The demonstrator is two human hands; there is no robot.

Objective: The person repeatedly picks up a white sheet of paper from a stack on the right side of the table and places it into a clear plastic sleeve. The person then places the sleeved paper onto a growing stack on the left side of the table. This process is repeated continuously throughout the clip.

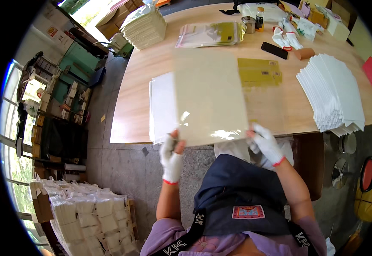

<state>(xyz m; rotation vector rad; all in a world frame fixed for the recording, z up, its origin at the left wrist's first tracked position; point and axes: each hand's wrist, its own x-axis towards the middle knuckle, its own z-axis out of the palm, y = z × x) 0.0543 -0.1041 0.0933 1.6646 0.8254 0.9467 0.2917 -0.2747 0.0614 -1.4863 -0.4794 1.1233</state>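
A large cream sheet [209, 96] with a glossy, plastic-like shine along its near edge is held up over the table's front edge. My left hand [171, 158], in a white glove with bare fingertips and a red cuff, pinches its lower left corner. At the lower right corner, my right hand [265, 143], gloved the same way, grips the sheet and is slightly blurred. White sheets [162, 106] lie partly hidden behind its left side. To its right, clear plastic bags with olive-gold printed bands [258, 70] lie flat on the wooden table [132, 115].
A fanned stack of white sheets [333, 94] overhangs the table's right front edge. Farther back are a phone [274, 50], a metal tin [248, 24], a brown bottle [260, 19], plastic packages [211, 34] and a tall white stack [143, 25]. Bundled white stacks [88, 213] stand lower left.
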